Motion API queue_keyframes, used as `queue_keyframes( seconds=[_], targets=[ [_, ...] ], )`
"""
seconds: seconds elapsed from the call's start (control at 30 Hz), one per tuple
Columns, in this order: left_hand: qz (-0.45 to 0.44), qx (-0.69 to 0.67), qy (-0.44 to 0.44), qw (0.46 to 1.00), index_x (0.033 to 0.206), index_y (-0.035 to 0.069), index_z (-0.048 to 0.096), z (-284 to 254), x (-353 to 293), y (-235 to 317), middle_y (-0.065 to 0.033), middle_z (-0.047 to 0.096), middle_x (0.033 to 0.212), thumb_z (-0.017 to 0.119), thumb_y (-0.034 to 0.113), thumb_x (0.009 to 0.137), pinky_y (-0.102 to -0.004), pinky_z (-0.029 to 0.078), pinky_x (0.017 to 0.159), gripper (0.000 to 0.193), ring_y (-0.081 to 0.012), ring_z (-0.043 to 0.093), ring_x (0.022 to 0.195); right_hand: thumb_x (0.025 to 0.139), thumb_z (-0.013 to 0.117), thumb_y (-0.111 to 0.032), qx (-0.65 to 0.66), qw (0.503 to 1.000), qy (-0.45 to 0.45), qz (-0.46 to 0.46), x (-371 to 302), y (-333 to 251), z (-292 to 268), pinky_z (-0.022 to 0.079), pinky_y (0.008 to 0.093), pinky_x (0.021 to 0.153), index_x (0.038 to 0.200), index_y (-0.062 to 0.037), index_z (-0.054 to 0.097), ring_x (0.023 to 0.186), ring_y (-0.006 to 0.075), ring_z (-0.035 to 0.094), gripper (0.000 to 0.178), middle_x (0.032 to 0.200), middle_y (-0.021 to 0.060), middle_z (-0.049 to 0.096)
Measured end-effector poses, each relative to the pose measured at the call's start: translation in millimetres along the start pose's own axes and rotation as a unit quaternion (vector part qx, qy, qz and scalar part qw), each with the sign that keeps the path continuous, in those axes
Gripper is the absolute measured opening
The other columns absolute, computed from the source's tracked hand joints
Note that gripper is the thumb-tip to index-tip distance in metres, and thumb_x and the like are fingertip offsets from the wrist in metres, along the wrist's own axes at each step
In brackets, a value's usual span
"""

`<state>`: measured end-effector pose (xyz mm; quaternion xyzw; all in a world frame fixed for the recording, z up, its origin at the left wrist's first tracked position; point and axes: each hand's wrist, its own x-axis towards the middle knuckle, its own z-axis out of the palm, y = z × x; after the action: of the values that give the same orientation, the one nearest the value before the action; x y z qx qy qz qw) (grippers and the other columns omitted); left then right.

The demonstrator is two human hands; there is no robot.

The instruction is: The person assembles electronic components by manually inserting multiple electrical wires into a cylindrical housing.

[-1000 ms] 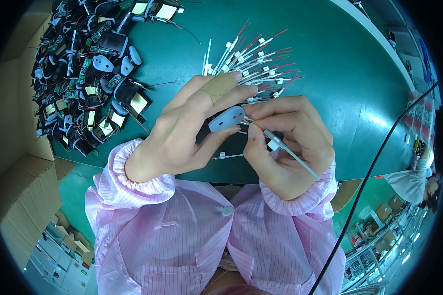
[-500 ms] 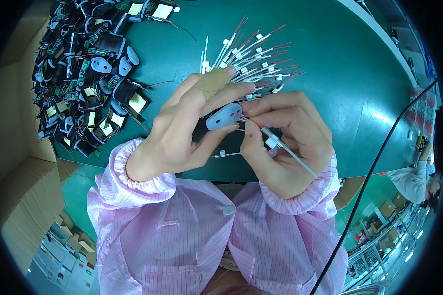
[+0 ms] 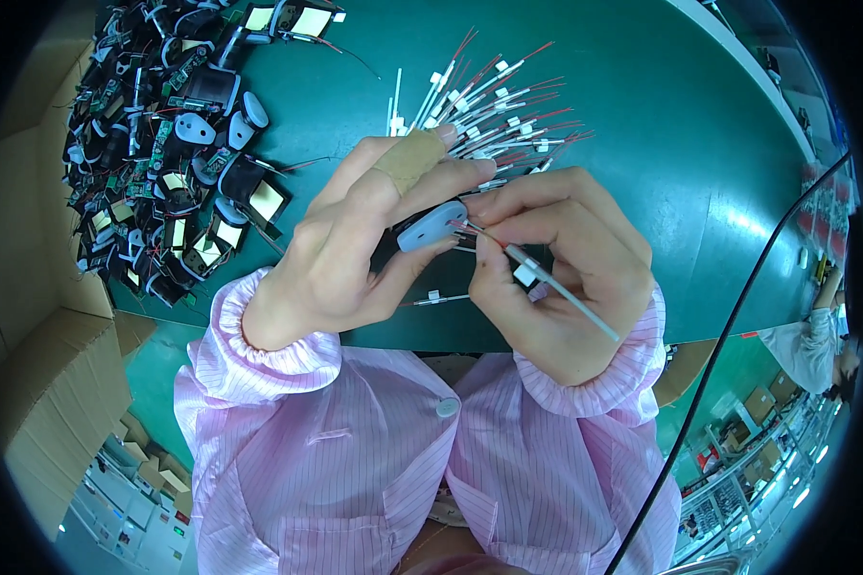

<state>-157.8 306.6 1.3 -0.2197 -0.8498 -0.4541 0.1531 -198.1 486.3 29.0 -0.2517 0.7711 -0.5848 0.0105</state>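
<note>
My left hand (image 3: 340,230), with a tan wrap on one finger, is closed round a small dark device. Its oval grey end cap (image 3: 430,228) with small holes faces right. Thin red wires (image 3: 466,227) show at the cap's right end. My right hand (image 3: 580,264) pinches a white-sleeved wire lead (image 3: 571,302) beside them; a small white tag (image 3: 525,275) hangs on it. Whether the wires pass into the cap is hard to make out. Beyond my hands a fan of similar leads (image 3: 513,120) lies on the green table (image 3: 671,125). One more lead (image 3: 436,299) lies below my fingers.
A heap of black devices (image 3: 216,88) with grey caps, green circuit boards and loose wires covers the table's left side. Cardboard boxes (image 3: 62,383) stand at the left edge. A black cable (image 3: 721,350) runs down the right side. Another person's sleeve (image 3: 804,347) shows at far right.
The grey cap has tilted slightly, and my right hand has shifted a little up and right with the lead. Both hands keep their hold.
</note>
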Motion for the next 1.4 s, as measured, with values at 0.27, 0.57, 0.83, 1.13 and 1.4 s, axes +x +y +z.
queue_keyframes(
  seconds=[0.27,0.57,0.83,1.13,1.4],
  targets=[
    [0.021,0.021,0.014,0.999,0.137,-0.007,0.030,1,-2,-4,-0.0230,0.065,0.114,0.071,-0.010,0.069,-0.0396,0.048,0.088,0.079,-0.0332,0.063,0.098,0.059,0.070,0.010,-0.044,0.993,0.015,-0.112,2,5,5,0.050,0.0279,0.050,0.077,-0.0001,0.059,0.061,0.0215,0.062,0.024,0.084,0.0094,0.062],
    [-0.009,0.005,-0.003,1.000,0.138,-0.008,0.028,0,-2,-1,-0.0243,0.064,0.114,0.069,-0.009,0.071,-0.0408,0.047,0.092,0.078,-0.0330,0.064,0.099,0.060,0.071,0.009,-0.035,0.994,0.008,-0.100,2,4,3,0.049,0.0283,0.050,0.077,0.0005,0.060,0.061,0.0219,0.062,0.023,0.083,0.0097,0.062],
    [0.031,0.049,0.012,0.998,0.111,-0.011,0.058,-3,7,1,-0.0192,0.065,0.098,0.077,-0.004,0.060,-0.0403,0.050,0.075,0.054,-0.0355,0.061,0.089,0.071,0.073,0.007,-0.030,0.995,-0.048,-0.087,6,0,-3,0.050,0.0255,0.063,0.088,0.0040,0.062,0.071,0.0167,0.062,0.020,0.089,0.0117,0.063],
    [-0.060,-0.018,0.049,0.997,0.106,-0.004,0.065,-11,5,7,-0.0148,0.059,0.101,0.080,0.002,0.059,-0.0354,0.047,0.076,0.050,-0.0299,0.056,0.090,0.076,0.072,0.005,0.068,0.994,-0.031,0.076,-1,0,-6,0.047,0.0249,0.055,0.092,0.0011,0.069,0.064,0.0155,0.063,0.017,0.080,0.0100,0.064],
    [-0.035,-0.016,0.004,0.999,0.101,-0.005,0.064,-19,2,-1,-0.0165,0.061,0.101,0.086,0.012,0.059,-0.0345,0.050,0.078,0.050,-0.0294,0.060,0.091,0.071,0.074,0.005,-0.041,0.996,-0.080,0.012,1,-1,-5,0.044,0.0288,0.052,0.091,0.0007,0.069,0.060,0.0196,0.059,0.021,0.077,0.0100,0.061]
  ],
)
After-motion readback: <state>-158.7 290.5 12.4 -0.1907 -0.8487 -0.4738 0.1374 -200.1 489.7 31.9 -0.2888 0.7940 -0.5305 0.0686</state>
